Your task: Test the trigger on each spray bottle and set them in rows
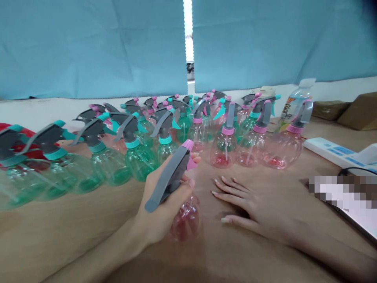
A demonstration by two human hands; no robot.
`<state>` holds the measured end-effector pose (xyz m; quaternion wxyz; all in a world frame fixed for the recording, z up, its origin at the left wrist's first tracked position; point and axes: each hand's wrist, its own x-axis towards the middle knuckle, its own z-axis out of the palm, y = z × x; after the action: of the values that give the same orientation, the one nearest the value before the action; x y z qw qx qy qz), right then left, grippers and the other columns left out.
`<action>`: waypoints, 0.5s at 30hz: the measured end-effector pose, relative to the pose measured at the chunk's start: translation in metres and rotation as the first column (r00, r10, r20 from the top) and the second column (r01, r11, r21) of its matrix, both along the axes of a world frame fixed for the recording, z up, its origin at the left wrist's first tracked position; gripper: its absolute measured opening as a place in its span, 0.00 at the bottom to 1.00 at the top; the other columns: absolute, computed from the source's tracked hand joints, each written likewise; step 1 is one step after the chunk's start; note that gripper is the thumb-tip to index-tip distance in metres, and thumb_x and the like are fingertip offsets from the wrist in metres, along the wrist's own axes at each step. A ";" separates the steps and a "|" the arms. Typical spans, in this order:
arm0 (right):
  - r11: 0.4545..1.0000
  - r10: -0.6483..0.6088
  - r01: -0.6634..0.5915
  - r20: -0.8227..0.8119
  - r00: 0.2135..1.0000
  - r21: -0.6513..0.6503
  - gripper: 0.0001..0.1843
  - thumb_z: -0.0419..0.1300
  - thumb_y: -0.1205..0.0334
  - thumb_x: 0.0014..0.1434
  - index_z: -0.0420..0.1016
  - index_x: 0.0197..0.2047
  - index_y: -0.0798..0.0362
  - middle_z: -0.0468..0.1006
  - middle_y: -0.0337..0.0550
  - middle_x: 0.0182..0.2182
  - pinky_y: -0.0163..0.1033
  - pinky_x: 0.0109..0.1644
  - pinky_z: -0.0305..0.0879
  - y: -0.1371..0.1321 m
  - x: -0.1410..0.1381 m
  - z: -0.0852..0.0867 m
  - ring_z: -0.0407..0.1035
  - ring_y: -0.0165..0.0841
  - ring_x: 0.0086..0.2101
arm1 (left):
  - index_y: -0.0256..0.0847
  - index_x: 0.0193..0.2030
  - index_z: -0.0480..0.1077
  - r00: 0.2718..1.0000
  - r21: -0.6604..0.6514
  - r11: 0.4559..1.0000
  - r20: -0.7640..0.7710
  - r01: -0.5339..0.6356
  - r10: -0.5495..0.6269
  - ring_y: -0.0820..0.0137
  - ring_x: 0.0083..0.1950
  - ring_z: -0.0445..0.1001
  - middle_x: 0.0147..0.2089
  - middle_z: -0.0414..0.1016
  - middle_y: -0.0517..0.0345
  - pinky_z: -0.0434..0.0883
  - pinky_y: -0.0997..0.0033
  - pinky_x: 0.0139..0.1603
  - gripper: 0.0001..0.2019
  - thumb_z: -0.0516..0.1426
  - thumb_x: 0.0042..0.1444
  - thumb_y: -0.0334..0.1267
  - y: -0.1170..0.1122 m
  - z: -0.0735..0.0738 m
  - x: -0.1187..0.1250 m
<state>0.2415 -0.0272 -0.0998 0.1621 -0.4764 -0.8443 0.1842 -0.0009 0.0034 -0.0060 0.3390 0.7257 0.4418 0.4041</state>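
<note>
Table [97, 226] spreads under both hands on my feed. Closest, a little left of centre, I have the left hand [157, 208] wrapped round the neck of a pink spray bottle [186, 222], thumb toward the right, a fingertip showing beside the pink tip [187, 145]. The long grey head [169, 177] slants back over that hand, and the tip points away from me. Reddish liquid sits low in the round body; I can't tell whether the base touches the table. The right hand [247, 204] I see just beside it, palm down, fingers spread on the tabletop.

Off to its right lies a flat device [347, 212], partly pixelated on my screen, with a white strip with blue panels [332, 151] behind it. Past the hands, five teal-collared bottles [141, 161] holding green liquid run in a row to my left, and three pink-collared bottles [223, 151] with reddish liquid stand to my right. More spray bottles [183, 127], in both colours, crowd behind them. Farther back on the right stand a clear labelled bottle [296, 100] and a brown box [361, 112]. Beyond, I see blue sheeting [88, 47], parted by a bright vertical strip [189, 35].
</note>
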 end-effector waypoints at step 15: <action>0.999 -0.003 0.005 0.048 0.999 -0.037 0.33 0.52 0.40 0.63 0.58 0.66 0.45 0.50 0.42 0.68 0.59 0.68 0.41 0.000 -0.001 0.004 0.42 0.45 0.66 | 0.46 0.31 0.66 0.989 0.034 0.989 -0.050 0.141 -0.139 0.68 0.28 0.66 0.29 0.68 0.62 0.65 0.70 0.29 0.03 0.53 0.48 0.35 -0.001 0.020 -0.002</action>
<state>0.2403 -0.0269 -0.0954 0.1333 -0.4854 -0.8435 0.1877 -0.0027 0.0028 0.0144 0.3423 0.7706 0.3901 0.3699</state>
